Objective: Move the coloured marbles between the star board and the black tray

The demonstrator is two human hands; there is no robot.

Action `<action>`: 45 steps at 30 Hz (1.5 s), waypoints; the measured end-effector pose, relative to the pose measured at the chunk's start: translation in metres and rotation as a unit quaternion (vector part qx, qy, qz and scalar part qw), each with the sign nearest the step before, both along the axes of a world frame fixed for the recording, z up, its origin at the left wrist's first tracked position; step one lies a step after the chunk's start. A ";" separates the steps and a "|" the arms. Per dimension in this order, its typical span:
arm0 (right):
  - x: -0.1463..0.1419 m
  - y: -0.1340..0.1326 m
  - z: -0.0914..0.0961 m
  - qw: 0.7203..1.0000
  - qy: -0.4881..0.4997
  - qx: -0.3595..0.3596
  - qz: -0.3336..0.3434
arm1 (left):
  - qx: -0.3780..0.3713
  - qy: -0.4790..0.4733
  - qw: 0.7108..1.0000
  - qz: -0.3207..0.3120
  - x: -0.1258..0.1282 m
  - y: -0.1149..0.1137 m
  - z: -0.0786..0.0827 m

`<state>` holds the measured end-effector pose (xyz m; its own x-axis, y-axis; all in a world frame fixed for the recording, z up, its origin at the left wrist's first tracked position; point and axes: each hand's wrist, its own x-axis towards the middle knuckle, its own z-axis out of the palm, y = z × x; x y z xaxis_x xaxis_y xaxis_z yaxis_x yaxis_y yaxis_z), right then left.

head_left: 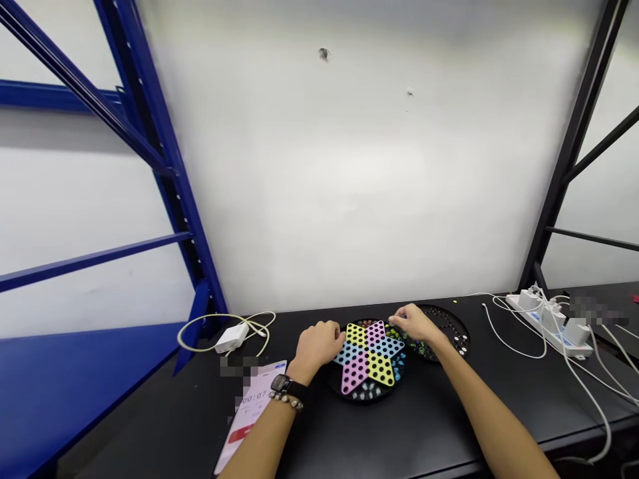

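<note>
Pastel star board w/ marbles, both hands sitting at its edges.
Person's left hand (319, 344) is resting curled against the left rim of the checkers board (370, 352), which is lying flat mid-way along the black table (399, 432), just beside a 2nd round black tray (449, 324). The right hand (417, 324) is hovering fingers-down over the board's top-right point, poss. pinching a marble, but it's too small to tell; neither hand's grip can be read. Marbles (368, 394) are sitting in the rim trough: prob. glass, hard, slick, apt to roll, so best pinched thumb + forefinger from above. Board is looking like light, stiff plastic; take by opposite rims, keep level. Phone (252, 412) and charger (232, 338) are lying left, power strip (549, 319) right.
</note>
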<state>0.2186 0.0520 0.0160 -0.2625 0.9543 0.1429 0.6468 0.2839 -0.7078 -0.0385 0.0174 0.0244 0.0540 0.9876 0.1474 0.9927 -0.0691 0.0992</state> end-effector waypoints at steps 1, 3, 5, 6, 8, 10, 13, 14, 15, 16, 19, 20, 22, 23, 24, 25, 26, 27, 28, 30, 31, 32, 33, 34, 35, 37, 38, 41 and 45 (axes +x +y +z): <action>-0.011 -0.006 0.000 1.000 0.000 0.011 0.012 | -0.001 -0.011 1.000 0.003 -0.001 0.001 0.000; -0.035 -0.022 -0.001 0.998 -0.016 0.022 0.053 | 0.005 -0.032 0.999 0.007 -0.002 0.002 0.001; -0.060 -0.042 -0.003 0.992 -0.057 0.034 0.107 | 0.022 -0.045 0.999 0.019 -0.002 0.002 0.003; -0.072 -0.052 -0.004 0.988 -0.084 0.049 0.122 | 0.031 -0.049 0.998 0.024 -0.002 0.002 0.004; -0.090 -0.072 -0.007 0.974 -0.142 0.087 0.152 | 0.044 -0.057 0.997 0.032 -0.001 0.001 0.006; -0.101 -0.088 -0.009 0.956 -0.203 0.133 0.166 | 0.055 -0.066 0.996 0.030 0.001 0.000 0.008; -0.110 -0.099 -0.013 0.931 -0.260 0.185 0.178 | 0.066 -0.079 0.994 0.027 0.003 -0.002 0.009; -0.111 -0.101 -0.014 0.926 -0.267 0.195 0.180 | 0.068 -0.083 0.994 0.028 0.004 -0.002 0.009; -0.113 -0.102 -0.014 0.924 -0.270 0.203 0.181 | 0.068 -0.086 0.994 0.028 0.004 -0.002 0.010; -0.114 -0.102 -0.014 0.922 -0.272 0.207 0.183 | 0.068 -0.090 0.993 0.028 0.005 -0.002 0.010; -0.117 -0.102 -0.013 0.921 -0.275 0.207 0.184 | 0.069 -0.100 0.992 0.023 0.006 -0.003 0.012; -0.117 -0.102 -0.012 0.921 -0.275 0.203 0.184 | 0.070 -0.102 0.992 0.021 0.006 -0.004 0.013; -0.118 -0.103 -0.010 0.923 -0.274 0.195 0.187 | 0.072 -0.107 0.992 0.016 0.007 -0.004 0.013; -0.118 -0.103 -0.010 0.923 -0.273 0.193 0.189 | 0.072 -0.108 0.991 0.015 0.007 -0.004 0.013; -0.118 -0.103 -0.010 0.924 -0.271 0.191 0.192 | 0.073 -0.108 0.991 0.015 0.007 -0.004 0.013; -0.118 -0.103 -0.010 0.924 -0.270 0.192 0.194 | 0.075 -0.108 0.991 0.015 0.007 -0.004 0.012; -0.118 -0.103 -0.010 0.924 -0.268 0.193 0.194 | 0.077 -0.108 0.991 0.014 0.007 -0.004 0.012; -0.118 -0.103 -0.009 0.925 -0.265 0.193 0.194 | 0.080 -0.108 0.991 0.013 0.007 -0.004 0.012; -0.118 -0.103 -0.009 0.926 -0.261 0.192 0.195 | 0.082 -0.109 0.991 0.011 0.007 -0.003 0.011; -0.117 -0.103 -0.008 0.928 -0.252 0.188 0.199 | 0.084 -0.111 0.990 0.010 0.007 -0.003 0.011; -0.117 -0.104 -0.007 0.929 -0.245 0.187 0.204 | 0.084 -0.113 0.990 0.010 0.007 -0.003 0.011; -0.117 -0.105 -0.007 0.929 -0.238 0.188 0.211 | 0.084 -0.114 0.990 0.010 0.007 -0.004 0.011; -0.117 -0.106 -0.008 0.929 -0.232 0.192 0.217 | 0.085 -0.115 0.990 0.009 0.007 -0.004 0.012; -0.117 -0.108 -0.009 0.927 -0.227 0.200 0.222 | 0.086 -0.116 0.990 0.007 0.007 -0.004 0.012; -0.117 -0.110 -0.010 0.924 -0.227 0.211 0.225 | 0.085 -0.116 0.990 0.005 0.008 -0.005 0.013; -0.117 -0.115 -0.014 0.915 -0.236 0.237 0.224 | 0.083 -0.116 0.990 0.000 0.008 -0.005 0.013; -0.117 -0.117 -0.016 0.911 -0.241 0.251 0.223 | 0.081 -0.115 0.990 -0.002 0.008 -0.005 0.013; -0.117 -0.117 -0.015 0.908 -0.232 0.271 0.223 | 0.078 -0.111 0.991 -0.005 0.008 -0.005 0.013; -0.098 -0.090 0.001 0.940 -0.189 0.251 0.137 | 0.072 -0.103 0.992 -0.003 0.008 -0.004 0.012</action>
<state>0.1203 -0.0385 0.0167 -0.6106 0.6814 0.4035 0.6791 0.7127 -0.1757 -0.0301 0.0133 0.0365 0.0130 0.9552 0.2957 0.9517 -0.1025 0.2894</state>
